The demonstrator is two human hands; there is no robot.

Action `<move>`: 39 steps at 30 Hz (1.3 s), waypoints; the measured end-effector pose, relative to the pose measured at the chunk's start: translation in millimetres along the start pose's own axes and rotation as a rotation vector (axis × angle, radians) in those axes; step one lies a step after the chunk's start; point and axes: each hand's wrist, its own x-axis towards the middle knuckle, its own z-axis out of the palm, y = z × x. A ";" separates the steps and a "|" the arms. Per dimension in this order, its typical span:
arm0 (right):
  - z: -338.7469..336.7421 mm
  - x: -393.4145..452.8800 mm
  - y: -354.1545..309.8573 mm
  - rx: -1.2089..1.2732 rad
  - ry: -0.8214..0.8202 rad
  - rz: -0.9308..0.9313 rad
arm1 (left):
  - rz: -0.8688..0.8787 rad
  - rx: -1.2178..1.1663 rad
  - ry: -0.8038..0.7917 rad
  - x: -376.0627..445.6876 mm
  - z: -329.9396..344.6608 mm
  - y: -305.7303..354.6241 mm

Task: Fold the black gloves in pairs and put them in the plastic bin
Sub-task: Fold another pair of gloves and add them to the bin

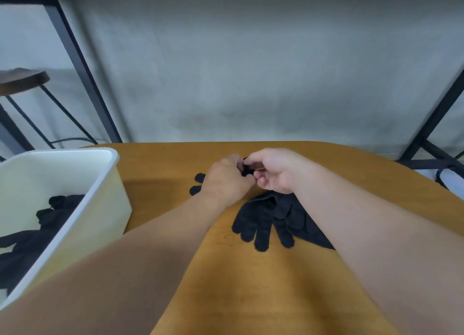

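Near the far edge of the wooden table (251, 284), my left hand (226, 181) and my right hand (273, 171) meet and both pinch a black glove (244, 170). Most of that glove is hidden under the hands; two of its fingertips (197, 184) stick out left of my left hand. A pile of black gloves (271, 221) lies on the table under my right wrist, fingers pointing toward me. The white plastic bin (75, 174) stands at the left with black gloves (37, 234) inside it.
A round stool (20, 80) and black metal frame legs (82, 68) stand beyond the table at left. More black frame bars (431, 124) are at right. The table's far edge runs just behind my hands.
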 end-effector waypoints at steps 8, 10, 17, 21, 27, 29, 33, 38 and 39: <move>7.2 -85.2 -9.4 -0.124 -0.039 -0.031 | 0.140 0.027 -0.073 -60.2 -57.5 17.6; 8.6 -106.0 -10.9 -0.245 -0.020 -0.095 | 0.170 0.087 -0.104 -71.7 -69.9 19.8; 15.0 -153.3 -2.2 -0.750 0.075 -0.408 | 0.184 0.013 -0.163 -100.4 -109.3 22.9; 28.5 -158.9 2.9 -0.838 0.085 -0.555 | 0.225 0.063 -0.104 -110.8 -120.8 17.9; 49.7 -168.4 -2.1 -0.782 0.178 -0.740 | 0.226 -0.040 0.127 -121.1 -137.1 9.0; 53.5 -177.7 2.5 -0.765 0.187 -0.788 | 0.265 -0.045 0.175 -131.9 -140.7 4.9; 56.2 -185.1 49.9 -0.784 0.074 -0.741 | 0.385 0.088 0.134 -165.7 -112.1 -34.5; 64.3 -167.4 143.1 -1.111 -0.097 -0.591 | 0.350 0.320 -0.222 -211.3 -51.3 -94.6; 65.1 -167.1 153.4 -1.145 -0.147 -0.543 | 0.348 0.316 -0.259 -219.6 -46.5 -100.8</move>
